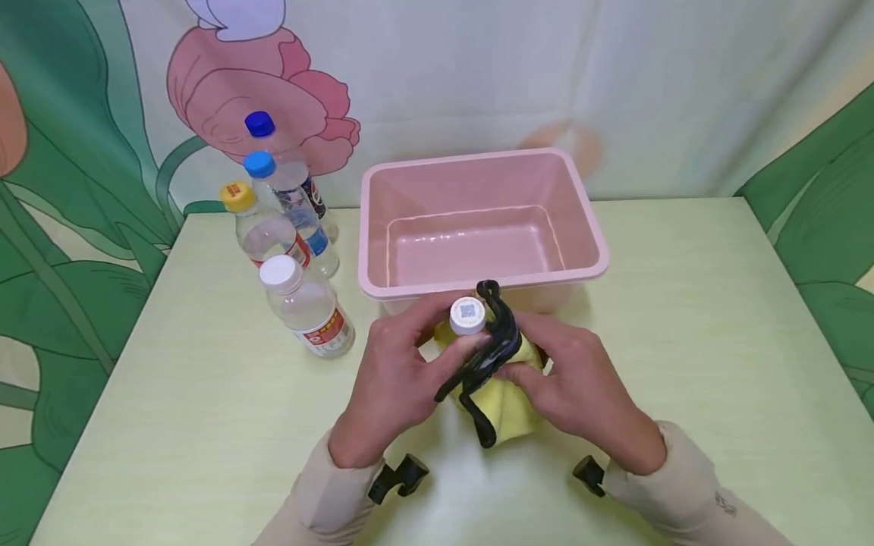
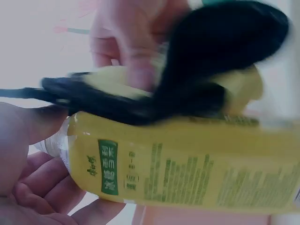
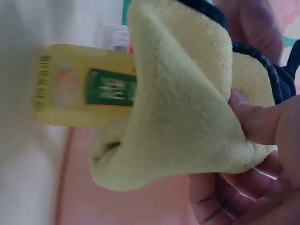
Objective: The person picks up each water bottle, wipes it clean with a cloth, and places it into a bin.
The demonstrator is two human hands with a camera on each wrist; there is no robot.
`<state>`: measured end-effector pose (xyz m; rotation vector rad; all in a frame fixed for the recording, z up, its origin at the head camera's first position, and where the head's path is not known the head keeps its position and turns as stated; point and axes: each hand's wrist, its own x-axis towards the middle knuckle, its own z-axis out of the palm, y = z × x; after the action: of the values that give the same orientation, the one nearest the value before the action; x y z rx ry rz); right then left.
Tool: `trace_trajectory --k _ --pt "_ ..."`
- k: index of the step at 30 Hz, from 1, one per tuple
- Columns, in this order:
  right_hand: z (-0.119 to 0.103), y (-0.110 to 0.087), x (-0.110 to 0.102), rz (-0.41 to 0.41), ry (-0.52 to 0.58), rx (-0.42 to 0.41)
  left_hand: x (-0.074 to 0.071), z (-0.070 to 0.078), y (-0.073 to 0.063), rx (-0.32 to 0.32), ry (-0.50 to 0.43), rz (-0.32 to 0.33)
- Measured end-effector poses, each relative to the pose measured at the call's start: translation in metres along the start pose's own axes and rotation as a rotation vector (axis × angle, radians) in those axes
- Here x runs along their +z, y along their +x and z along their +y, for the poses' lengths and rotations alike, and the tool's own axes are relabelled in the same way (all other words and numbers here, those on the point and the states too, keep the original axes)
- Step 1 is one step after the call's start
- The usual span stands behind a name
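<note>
My left hand (image 1: 396, 371) grips a plastic bottle (image 2: 187, 164) near its neck, with the white cap (image 1: 467, 315) facing up toward the head camera. The bottle has a yellow label with green patches. My right hand (image 1: 576, 379) pinches a soft yellow cloth (image 3: 183, 117) between thumb and fingers. Dark edging (image 1: 495, 353) on the cloth twists across the front of the bottle. In the right wrist view the cloth hides the bottle's middle, while its lower end sticks out at the left. Both hands are just in front of a pink bin (image 1: 478, 284).
Several bottles stand at the left: one with a white cap (image 1: 310, 318), one with a yellow cap (image 1: 266, 227), and others with blue caps behind. A patterned curtain (image 1: 464, 76) hangs behind the pale table (image 1: 703, 318).
</note>
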<state>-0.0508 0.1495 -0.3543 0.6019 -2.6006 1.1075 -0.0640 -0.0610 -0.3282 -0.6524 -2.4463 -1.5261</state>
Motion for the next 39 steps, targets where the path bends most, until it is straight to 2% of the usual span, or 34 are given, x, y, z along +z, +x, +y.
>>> trace_trajectory --k 4,9,12,16,21,24,27,31,34,39 --pt "0.014 -0.008 0.014 -0.022 0.028 0.058 0.003 0.002 -0.002 -0.030 -0.064 -0.001" --pt "0.035 -0.020 0.039 -0.130 -0.047 0.125 0.003 0.004 -0.003 -0.063 -0.067 -0.009" --pt "0.042 -0.022 0.044 -0.182 -0.089 0.128 0.001 0.003 -0.003 -0.061 -0.082 -0.026" --pt "0.039 -0.017 0.031 -0.187 -0.039 0.126 -0.004 0.004 -0.001 -0.047 -0.063 -0.069" --pt "0.022 -0.003 -0.001 -0.069 0.091 0.005 -0.014 0.010 0.003 -0.037 0.114 -0.146" --pt "0.011 0.006 -0.013 -0.023 0.107 -0.072 -0.018 0.016 0.005 -0.081 0.181 -0.185" --pt "0.004 0.013 -0.015 -0.039 0.103 -0.081 -0.017 0.018 0.005 -0.128 0.200 -0.187" --pt "0.004 0.013 -0.007 -0.062 0.091 -0.048 -0.006 0.017 0.001 -0.160 0.231 -0.135" --pt "0.011 0.005 0.007 -0.065 0.033 -0.026 0.001 0.015 -0.003 -0.174 0.245 -0.090" --pt "0.028 -0.010 0.041 -0.138 -0.191 0.006 0.000 0.010 -0.002 -0.163 0.183 -0.074"
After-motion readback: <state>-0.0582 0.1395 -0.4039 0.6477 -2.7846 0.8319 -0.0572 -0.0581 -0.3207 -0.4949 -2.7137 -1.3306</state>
